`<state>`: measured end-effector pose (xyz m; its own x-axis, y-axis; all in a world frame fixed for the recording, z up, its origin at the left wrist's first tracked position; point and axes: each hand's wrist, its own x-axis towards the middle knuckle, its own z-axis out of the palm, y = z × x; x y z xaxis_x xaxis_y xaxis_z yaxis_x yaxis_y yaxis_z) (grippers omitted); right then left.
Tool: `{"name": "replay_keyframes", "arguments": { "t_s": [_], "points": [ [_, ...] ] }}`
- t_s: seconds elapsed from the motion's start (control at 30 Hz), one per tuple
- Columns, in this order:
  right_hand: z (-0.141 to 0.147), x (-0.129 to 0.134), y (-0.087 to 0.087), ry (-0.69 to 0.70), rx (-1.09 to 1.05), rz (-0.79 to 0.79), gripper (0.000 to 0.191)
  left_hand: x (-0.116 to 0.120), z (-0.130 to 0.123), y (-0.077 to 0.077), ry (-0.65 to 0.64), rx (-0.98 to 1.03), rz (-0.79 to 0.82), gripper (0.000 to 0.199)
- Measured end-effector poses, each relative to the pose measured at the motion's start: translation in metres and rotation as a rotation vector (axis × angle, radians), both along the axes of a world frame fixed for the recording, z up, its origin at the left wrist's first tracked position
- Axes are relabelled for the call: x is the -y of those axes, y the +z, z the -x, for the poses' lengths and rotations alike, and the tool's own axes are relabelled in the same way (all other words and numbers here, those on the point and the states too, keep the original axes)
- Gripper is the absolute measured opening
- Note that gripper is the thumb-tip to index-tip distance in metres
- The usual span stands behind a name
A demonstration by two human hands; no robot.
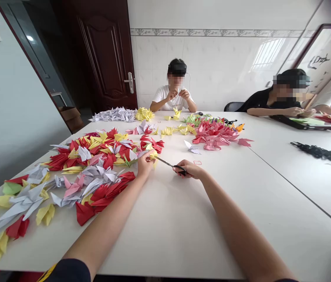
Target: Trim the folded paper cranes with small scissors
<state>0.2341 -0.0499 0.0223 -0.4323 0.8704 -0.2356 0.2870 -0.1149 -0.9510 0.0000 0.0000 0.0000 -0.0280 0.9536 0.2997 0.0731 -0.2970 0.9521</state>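
Note:
My left hand [144, 164] is closed on a small yellow folded-paper crane [154, 155], partly hidden by the fingers. In my right hand [193, 169] is a pair of scissors [165, 161] with black handles. The blades point left, and their tips reach the yellow crane; whether they touch it I cannot tell. Just left of my left hand spreads a heap of red, yellow, white and pink folded-paper cranes [109, 161]. More red cranes [107, 194] lie beside my left forearm.
Pink cranes [216, 133] and a white one [192, 147] lie beyond my right hand. White cranes [115, 114] and yellow ones [144, 114] are piled at the far edge. Black cords [319, 152] lie at right. One person [173, 94] sits opposite, others at right.

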Motion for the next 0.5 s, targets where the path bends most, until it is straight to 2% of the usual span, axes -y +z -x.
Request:
{"name": "replay_keyframes", "arguments": {
  "t_s": [0.33, 0.5],
  "points": [
    [0.0016, 0.0004, -0.0002, -0.018, 0.07, -0.034, 0.05, 0.0077, -0.0029, 0.0075, 0.038, -0.058, -0.089, 0.05],
    [0.0026, -0.0001, -0.002, -0.016, 0.092, -0.046, 0.049, 0.0053, -0.0017, 0.0042, 0.033, -0.039, -0.095, 0.048]
  ]
}}
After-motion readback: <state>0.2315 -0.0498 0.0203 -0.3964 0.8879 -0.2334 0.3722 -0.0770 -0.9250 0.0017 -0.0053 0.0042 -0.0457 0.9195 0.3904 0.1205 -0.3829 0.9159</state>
